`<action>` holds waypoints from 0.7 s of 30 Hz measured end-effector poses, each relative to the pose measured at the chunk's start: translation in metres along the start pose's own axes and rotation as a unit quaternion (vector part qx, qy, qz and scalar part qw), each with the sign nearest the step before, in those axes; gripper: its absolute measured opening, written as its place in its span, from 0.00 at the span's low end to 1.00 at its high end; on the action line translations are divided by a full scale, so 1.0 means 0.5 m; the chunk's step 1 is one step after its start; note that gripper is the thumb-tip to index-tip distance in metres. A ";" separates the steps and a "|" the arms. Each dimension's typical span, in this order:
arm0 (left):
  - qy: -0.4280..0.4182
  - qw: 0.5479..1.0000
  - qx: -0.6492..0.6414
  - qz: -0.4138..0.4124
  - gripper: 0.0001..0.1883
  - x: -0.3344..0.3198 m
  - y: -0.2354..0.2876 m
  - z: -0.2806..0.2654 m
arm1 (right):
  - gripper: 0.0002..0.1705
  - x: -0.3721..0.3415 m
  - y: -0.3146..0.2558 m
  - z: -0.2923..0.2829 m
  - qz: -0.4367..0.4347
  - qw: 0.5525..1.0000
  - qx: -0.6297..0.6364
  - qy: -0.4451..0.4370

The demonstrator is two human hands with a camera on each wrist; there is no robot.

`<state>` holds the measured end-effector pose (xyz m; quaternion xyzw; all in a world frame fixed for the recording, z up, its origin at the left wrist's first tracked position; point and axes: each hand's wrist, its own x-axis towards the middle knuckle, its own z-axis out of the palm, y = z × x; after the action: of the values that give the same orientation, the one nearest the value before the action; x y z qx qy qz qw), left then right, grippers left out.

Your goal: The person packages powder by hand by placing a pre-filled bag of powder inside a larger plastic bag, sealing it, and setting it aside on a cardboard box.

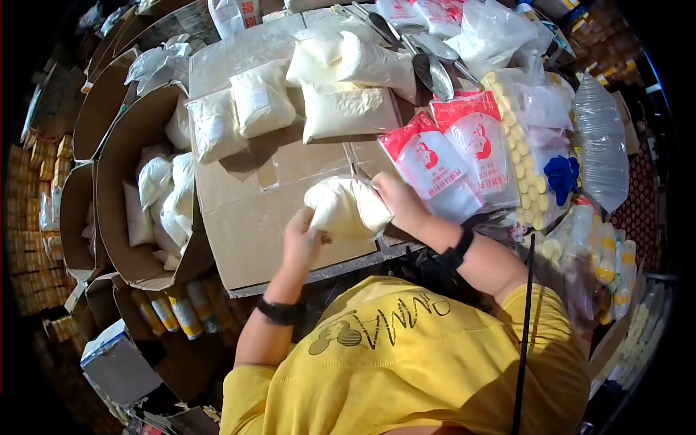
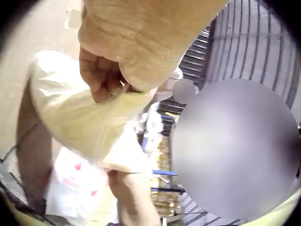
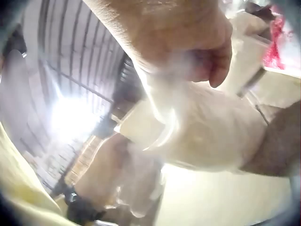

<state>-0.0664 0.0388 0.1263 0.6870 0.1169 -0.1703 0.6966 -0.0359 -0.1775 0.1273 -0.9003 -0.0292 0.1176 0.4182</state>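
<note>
1. Your left hand (image 1: 299, 230) has its fingers pinched on the left edge of a plump, clear plastic bag of cream-white powder (image 1: 344, 208).
2. Your right hand (image 1: 399, 199) grips the same bag at its upper right, fingers curled in on the plastic.
3. That bag is in front of you, over the near edge of the brown cardboard-covered tabletop (image 1: 254, 254); whether its underside touches the cardboard, you cannot tell.
4. Across the far half, a group of filled clear bags of cream-white powder (image 1: 348, 112) lies from the left edge to past the middle, some stacked, blocking the way straight ahead.
5. Just beyond your right hand, flat red-and-white printed plastic packets (image 1: 475, 156) overlap toward the right edge, crowding that side.
6. Shiny metal scoops (image 1: 435, 76) lie at the far right corner, behind the packets.
7. Right of the packets run a stack of pale yellow rods (image 1: 518, 145), a crumpled blue item (image 1: 560, 177) and a large, clear, ribbed plastic bundle (image 1: 600, 145).
8. Against the left edge stands an open brown cardboard box (image 1: 119, 217) with white plastic bags (image 1: 181, 192) inside.
</note>
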 end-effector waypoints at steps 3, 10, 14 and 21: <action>-0.011 1.000 -0.017 0.017 0.08 -0.027 0.080 -0.030 | 0.08 -0.012 -0.035 -0.056 -0.117 0.986 0.058 0.107; 0.022 0.954 0.286 0.089 0.11 0.045 0.036 -0.028 | 0.09 0.048 0.011 -0.030 -0.031 0.999 0.010 0.011; 0.020 0.925 0.369 0.089 0.12 0.024 0.031 -0.019 | 0.13 0.000 -0.008 -0.061 -0.146 0.983 -0.108 0.039; 0.042 0.924 0.372 0.074 0.10 0.022 0.029 0.000 | 0.17 -0.024 0.001 -0.084 -0.390 0.841 -0.376 -0.004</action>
<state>-0.0504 0.0377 0.1354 0.9100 0.0230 -0.1208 0.3959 -0.0377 -0.2109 0.1555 -0.9022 -0.4213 -0.0716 0.0585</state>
